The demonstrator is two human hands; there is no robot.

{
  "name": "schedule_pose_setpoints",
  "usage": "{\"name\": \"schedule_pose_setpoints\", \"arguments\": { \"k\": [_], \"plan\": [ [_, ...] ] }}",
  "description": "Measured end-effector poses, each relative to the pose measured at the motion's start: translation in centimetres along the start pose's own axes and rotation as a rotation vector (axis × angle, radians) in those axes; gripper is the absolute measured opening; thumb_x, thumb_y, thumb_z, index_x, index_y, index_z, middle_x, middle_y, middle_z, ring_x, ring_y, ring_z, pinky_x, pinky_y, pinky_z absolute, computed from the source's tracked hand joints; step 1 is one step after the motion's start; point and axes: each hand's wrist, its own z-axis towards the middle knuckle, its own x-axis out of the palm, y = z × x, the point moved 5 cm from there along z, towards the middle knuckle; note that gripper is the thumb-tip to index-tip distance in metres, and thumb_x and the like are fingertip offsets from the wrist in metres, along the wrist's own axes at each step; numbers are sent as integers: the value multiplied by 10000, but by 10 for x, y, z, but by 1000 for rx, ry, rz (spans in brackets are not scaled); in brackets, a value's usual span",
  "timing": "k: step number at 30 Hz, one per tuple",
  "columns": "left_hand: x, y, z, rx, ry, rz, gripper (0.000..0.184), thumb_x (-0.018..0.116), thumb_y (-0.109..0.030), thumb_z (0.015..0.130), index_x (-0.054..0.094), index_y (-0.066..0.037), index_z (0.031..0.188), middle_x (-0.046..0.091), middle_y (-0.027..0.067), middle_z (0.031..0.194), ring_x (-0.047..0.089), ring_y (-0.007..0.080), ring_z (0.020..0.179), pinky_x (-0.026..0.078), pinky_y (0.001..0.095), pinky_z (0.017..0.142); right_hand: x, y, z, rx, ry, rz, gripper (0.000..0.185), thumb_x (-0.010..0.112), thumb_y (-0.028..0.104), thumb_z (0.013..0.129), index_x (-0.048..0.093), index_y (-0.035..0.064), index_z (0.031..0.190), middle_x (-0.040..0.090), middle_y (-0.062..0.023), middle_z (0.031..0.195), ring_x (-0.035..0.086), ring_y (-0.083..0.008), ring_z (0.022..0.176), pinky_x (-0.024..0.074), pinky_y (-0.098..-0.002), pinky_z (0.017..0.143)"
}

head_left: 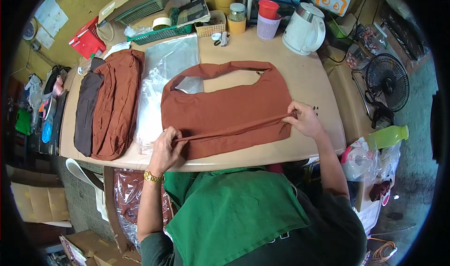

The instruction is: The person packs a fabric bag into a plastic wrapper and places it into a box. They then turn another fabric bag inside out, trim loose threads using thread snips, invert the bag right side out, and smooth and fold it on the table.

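Observation:
A rust-brown cloth piece (225, 99), a garment or a bag, lies flat on the table with a wide loop-shaped strap at its far side. My left hand (164, 149), with a gold watch at the wrist, pinches the left end of a raised fold across its lower part. At the right end of that same fold, my right hand (303, 120) grips the fabric between thumb and fingers. The fold is stretched fairly straight between both hands. Clear plastic bags (161, 83) lie to the left, partly under the cloth.
A pile of folded brown garments (117, 106), with a dark one (88, 113), lies at the table's left. Along the back stand green baskets (159, 34), a jar (236, 18), cups (268, 24) and a white kettle (304, 29). A black fan (387, 83) stands at the right.

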Motion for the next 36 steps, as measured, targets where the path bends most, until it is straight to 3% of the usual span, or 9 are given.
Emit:
{"name": "schedule_pose_setpoints", "arguments": {
  "k": [3, 7, 13, 15, 18, 21, 24, 34, 36],
  "plan": [
    [11, -2, 0, 175, 53, 23, 236, 692, 27, 690, 488, -46, 784, 491, 110, 773, 523, 327, 770, 427, 390, 704, 9, 32, -5, -88, -11, -82, 234, 785, 26, 725, 577, 21, 830, 597, -68, 717, 565, -159, 610, 443, -306, 567],
    [27, 31, -6, 120, 106, 61, 263, 622, 49, 644, 394, -52, 726, 421, 119, 742, 472, 328, 741, 394, 388, 691, 18, -11, -6, -164, -76, -229, 207, 784, 19, 719, 585, 10, 774, 611, -91, 719, 567, -165, 595, 448, -306, 566],
    [29, 43, -4, 74, 143, 24, 263, 647, 22, 667, 399, -42, 724, 435, 126, 747, 467, 328, 726, 391, 383, 679, 24, -48, -5, 116, -215, 281, 182, 767, 37, 746, 589, 5, 755, 567, -85, 663, 575, -248, 582, 465, -373, 599],
    [28, 45, -3, 68, 135, -13, 268, 668, 2, 672, 408, -38, 725, 442, 127, 749, 467, 323, 723, 391, 384, 674, 0, -6, -20, -139, -601, -301, 220, 787, 120, 755, 584, 42, 717, 538, -77, 667, 580, -260, 644, 447, -381, 617],
    [31, 44, -4, 55, 116, -48, 293, 730, -59, 677, 445, -40, 744, 464, 121, 766, 472, 310, 722, 389, 384, 681, 4, -2, -46, 42, -445, -472, 270, 799, 217, 756, 575, 85, 683, 543, -69, 709, 581, -260, 731, 420, -384, 699],
    [35, 35, -5, 91, 42, 47, 293, 739, -62, 667, 462, -56, 763, 474, 108, 785, 482, 307, 746, 388, 383, 713, 30, 1, -54, 46, -455, -599, 282, 788, 273, 757, 574, 109, 674, 575, -57, 763, 586, -258, 810, 388, -397, 774],
    [36, 34, -7, 118, 14, 97, 294, 741, -58, 658, 473, -71, 779, 484, 95, 802, 488, 301, 775, 381, 386, 737, 41, -12, -50, 58, -493, -634, 261, 773, 257, 758, 576, 107, 672, 579, -45, 756, 586, -266, 828, 363, -417, 829],
    [37, 38, -9, 94, 10, 130, 280, 715, -17, 655, 474, -76, 784, 493, 85, 804, 494, 290, 786, 376, 388, 729, 39, -18, -55, 44, -429, -670, 232, 759, 240, 763, 582, 96, 721, 593, -79, 796, 593, -286, 831, 380, -434, 829],
    [38, 40, -8, 81, 28, 112, 279, 714, -14, 656, 474, -77, 784, 495, 82, 807, 496, 287, 786, 375, 387, 726, 33, -18, -57, 135, -419, -600, 238, 774, 221, 748, 574, 91, 749, 585, -73, 795, 589, -292, 857, 385, -442, 838]
  ]
}}
